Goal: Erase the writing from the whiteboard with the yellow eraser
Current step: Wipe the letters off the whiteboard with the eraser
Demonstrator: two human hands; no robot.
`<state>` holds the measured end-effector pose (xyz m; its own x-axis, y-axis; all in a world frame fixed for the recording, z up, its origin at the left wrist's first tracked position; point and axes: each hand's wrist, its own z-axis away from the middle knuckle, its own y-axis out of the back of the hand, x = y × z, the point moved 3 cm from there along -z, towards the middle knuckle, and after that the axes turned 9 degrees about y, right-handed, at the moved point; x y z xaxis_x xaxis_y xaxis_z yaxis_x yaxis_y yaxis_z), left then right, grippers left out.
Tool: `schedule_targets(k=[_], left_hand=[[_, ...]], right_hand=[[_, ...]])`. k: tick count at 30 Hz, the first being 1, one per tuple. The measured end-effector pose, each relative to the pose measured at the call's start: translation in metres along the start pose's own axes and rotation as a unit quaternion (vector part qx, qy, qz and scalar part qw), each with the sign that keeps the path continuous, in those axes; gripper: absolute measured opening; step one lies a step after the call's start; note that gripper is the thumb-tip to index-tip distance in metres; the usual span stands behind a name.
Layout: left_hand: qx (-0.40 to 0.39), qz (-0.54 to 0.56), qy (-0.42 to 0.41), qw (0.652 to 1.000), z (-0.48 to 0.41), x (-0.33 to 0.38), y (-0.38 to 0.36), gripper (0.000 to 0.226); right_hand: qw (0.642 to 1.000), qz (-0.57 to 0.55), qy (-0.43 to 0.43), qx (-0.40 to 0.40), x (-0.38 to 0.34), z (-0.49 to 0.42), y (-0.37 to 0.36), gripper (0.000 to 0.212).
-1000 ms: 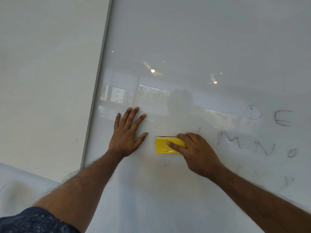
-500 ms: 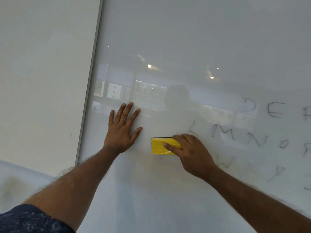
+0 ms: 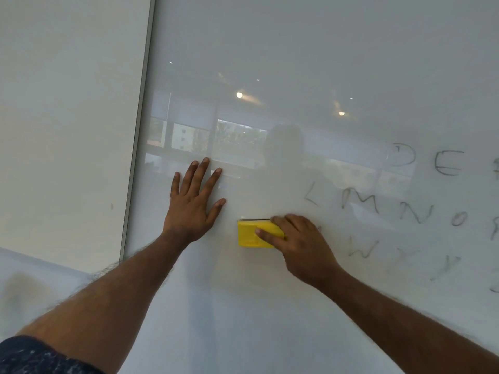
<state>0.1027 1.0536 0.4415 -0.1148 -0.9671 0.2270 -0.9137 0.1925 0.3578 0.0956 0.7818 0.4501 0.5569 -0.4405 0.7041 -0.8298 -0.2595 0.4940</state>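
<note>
Bare hairy forearms; dark blue speckled sleeve (image 3: 40,356) at left.

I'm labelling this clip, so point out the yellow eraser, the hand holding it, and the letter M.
yellow eraser (image 3: 249,236), head view, bare yellow face.
right hand (image 3: 302,247), head view, back of hand.
letter M (image 3: 360,201), head view, middle strokes.

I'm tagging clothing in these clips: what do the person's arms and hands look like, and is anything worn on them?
Both forearms are bare and hairy. The left hand and right hand wear no gloves, and no rings, watch or bracelet show. The only clothing visible is a short dark blue sleeve with pale speckles on the left upper arm. The right arm's sleeve, if any, is out of frame.
</note>
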Motion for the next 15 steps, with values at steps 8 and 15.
schedule_targets(k=[8, 15], left_hand=[[0.006, -0.003, 0.003, 1.000, 0.006, 0.002, -0.005, 0.066], [-0.003, -0.010, 0.005, 1.000, 0.011, 0.003, -0.005, 0.066]], right_hand=[[0.992, 0.032, -0.108, 0.052, 0.068, -0.027, 0.048, 0.068], [0.996, 0.000, 0.078, -0.051, -0.016, 0.025, -0.005, 0.058]])
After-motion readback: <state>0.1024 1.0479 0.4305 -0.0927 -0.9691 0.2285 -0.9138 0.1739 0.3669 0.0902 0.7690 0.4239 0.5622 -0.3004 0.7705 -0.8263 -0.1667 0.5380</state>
